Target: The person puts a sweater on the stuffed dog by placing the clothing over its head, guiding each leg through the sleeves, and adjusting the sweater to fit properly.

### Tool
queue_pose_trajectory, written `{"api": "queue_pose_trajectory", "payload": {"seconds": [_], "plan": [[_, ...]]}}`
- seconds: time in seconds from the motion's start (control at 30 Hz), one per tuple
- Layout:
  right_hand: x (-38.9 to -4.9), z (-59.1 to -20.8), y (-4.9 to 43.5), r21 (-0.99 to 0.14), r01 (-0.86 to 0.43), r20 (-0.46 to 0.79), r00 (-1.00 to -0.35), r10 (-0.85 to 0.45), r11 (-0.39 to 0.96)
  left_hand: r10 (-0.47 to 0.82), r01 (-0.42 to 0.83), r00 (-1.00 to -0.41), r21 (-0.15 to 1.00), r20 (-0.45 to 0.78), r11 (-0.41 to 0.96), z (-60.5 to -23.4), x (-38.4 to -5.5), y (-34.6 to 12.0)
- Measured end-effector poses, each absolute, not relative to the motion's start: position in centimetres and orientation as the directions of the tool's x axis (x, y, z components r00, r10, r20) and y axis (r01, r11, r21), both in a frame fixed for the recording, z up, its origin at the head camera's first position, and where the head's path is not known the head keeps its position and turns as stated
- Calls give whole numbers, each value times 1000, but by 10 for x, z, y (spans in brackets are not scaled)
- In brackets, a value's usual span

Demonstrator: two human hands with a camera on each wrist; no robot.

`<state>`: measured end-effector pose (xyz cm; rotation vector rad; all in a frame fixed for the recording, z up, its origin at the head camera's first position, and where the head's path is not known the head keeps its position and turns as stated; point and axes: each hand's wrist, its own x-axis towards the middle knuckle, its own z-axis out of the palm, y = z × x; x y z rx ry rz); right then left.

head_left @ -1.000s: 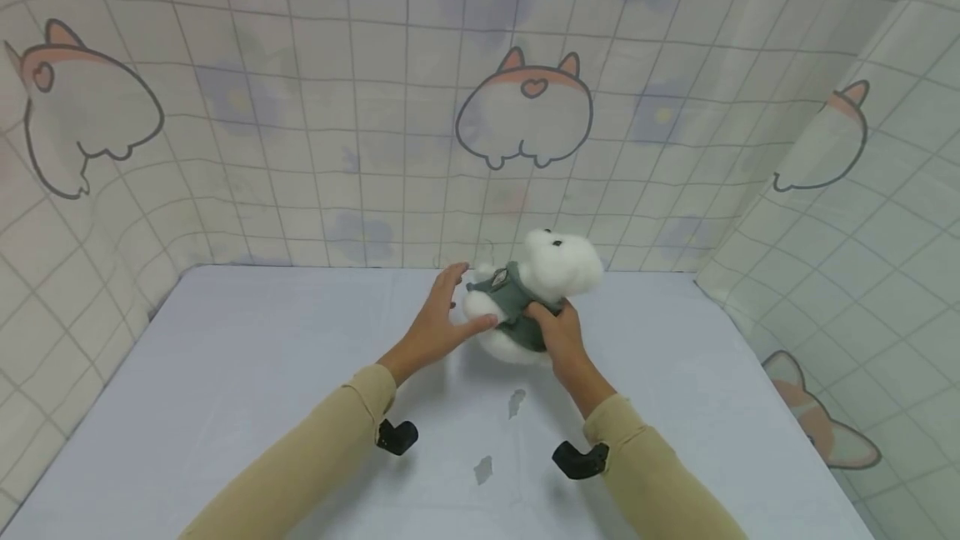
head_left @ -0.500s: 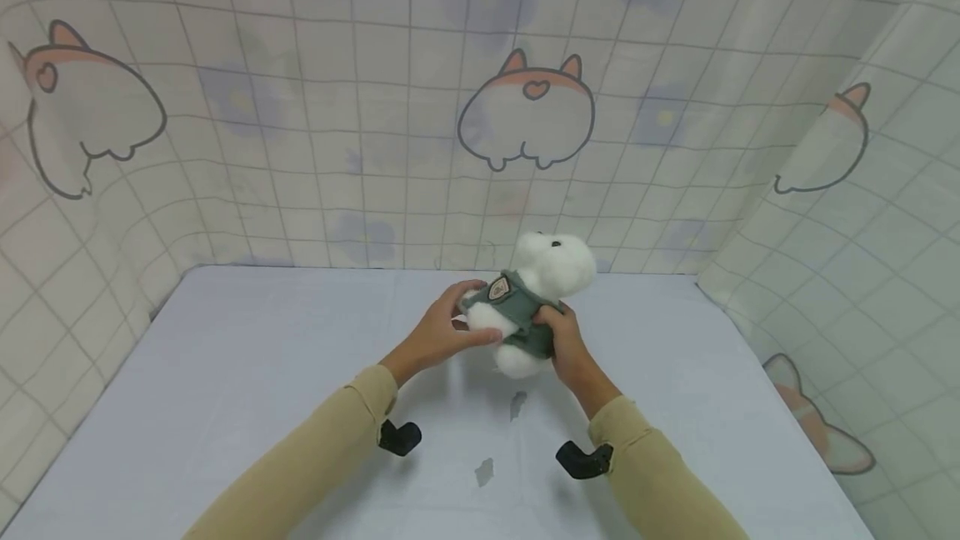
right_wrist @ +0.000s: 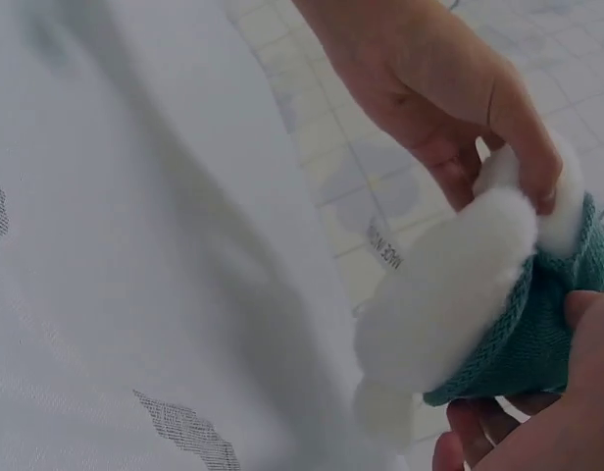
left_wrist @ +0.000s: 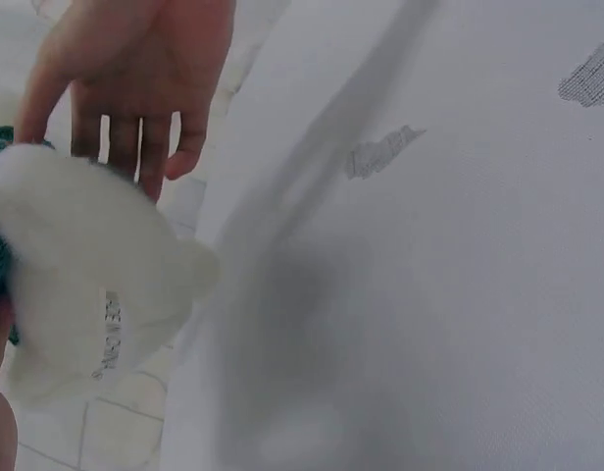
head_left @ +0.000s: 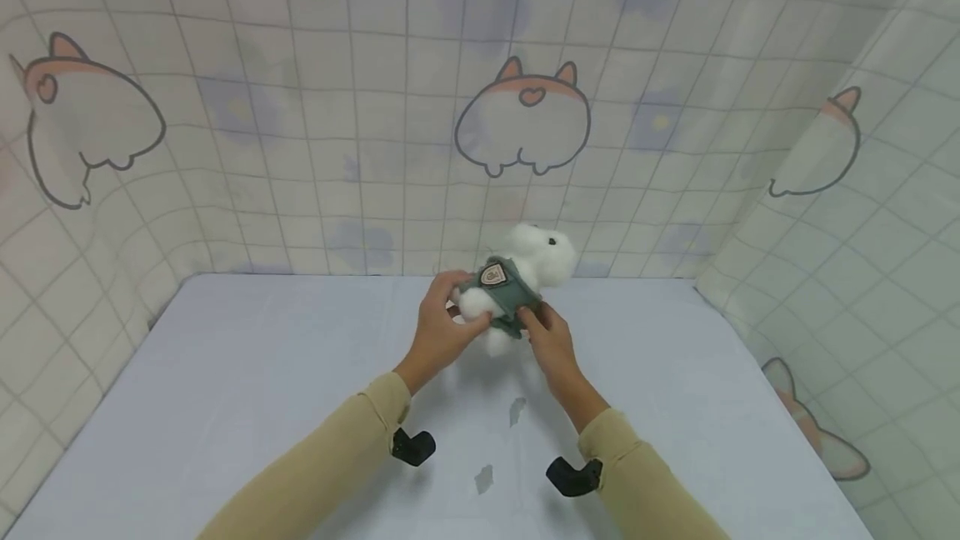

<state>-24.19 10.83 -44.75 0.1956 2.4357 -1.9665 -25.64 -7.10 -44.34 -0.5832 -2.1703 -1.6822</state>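
Note:
A white plush toy [head_left: 547, 257] in a green knitted garment [head_left: 517, 294] with a shield-shaped badge [head_left: 492, 274] is held over the table. My left hand [head_left: 441, 332] grips its lower end, thumb in front on the white plush and fingers partly hidden behind. At the garment's other side, my right hand [head_left: 555, 350] pinches the cloth; in the left wrist view the fingers of that right hand [left_wrist: 145, 59] stretch out behind the toy. A small printed label [left_wrist: 109, 329] hangs from the plush. In the right wrist view the left hand [right_wrist: 429, 88] reaches in from above.
A white-covered table [head_left: 300, 407] lies under both arms, with two small grey patches on it, one nearer patch [head_left: 483, 478]. A gridded curtain [head_left: 360, 148] with printed corgis surrounds the back and sides. Black wrist devices [head_left: 573, 477] hang below the sleeves.
My left hand has closed from a wide-spread pose onto the toy's lower end. The toy has shifted left and turned a little, showing its badge more fully; my right hand has come along leftward.

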Motion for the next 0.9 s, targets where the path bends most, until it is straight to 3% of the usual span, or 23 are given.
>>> {"api": "queue_pose_trajectory", "payload": {"seconds": [0.17,0.33,0.47,0.63,0.8,0.9], "plan": [[-240,-441,105,-990,56,-50,-997,50,126,137,622,-781,736,610,269,-445,-252,-66],[-240,-434,101,-994,104,-104,-995,10,36,232,691,-717,624,658,365,-450,-249,-61],[-242,-433,100,-985,160,-162,-987,20,-60,308,718,-688,556,658,419,-452,-245,-60],[-243,-437,104,-964,181,-192,-981,38,-194,349,742,-667,546,659,388,-449,-245,-62],[-242,-439,107,-972,154,-160,-987,18,-176,286,704,-705,595,649,387,-441,-250,-69],[-243,-438,108,-986,123,-125,-992,7,-111,280,597,-802,692,528,406,-437,-253,-74]]}}
